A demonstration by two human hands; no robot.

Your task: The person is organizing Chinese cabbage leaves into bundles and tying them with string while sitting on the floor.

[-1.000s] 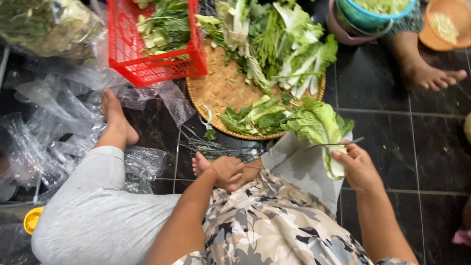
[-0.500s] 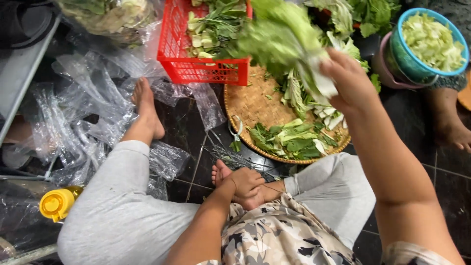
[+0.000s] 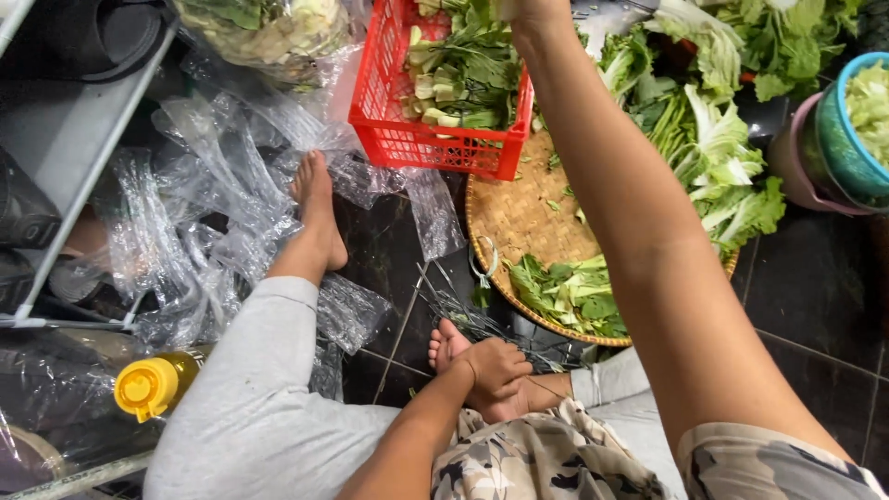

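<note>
My right arm reaches far forward over the red plastic basket of cut greens. My right hand is at the top edge of the view, mostly cut off, so what it holds is hidden. My left hand rests with curled fingers on my own foot in my lap, with nothing visible in it. Just ahead of it lies a round woven tray with torn lettuce leaves at its near rim and a big pile of leafy greens on its far side.
Crumpled clear plastic bags cover the dark tiled floor at left, around my outstretched foot. A yellow-capped bottle lies at lower left beside a grey shelf. A blue bowl of chopped greens stands at right.
My right arm has lifted a lettuce leaf from near my lap and stretched forward past the basket. The view has shifted left. My left hand has stayed on my foot.
</note>
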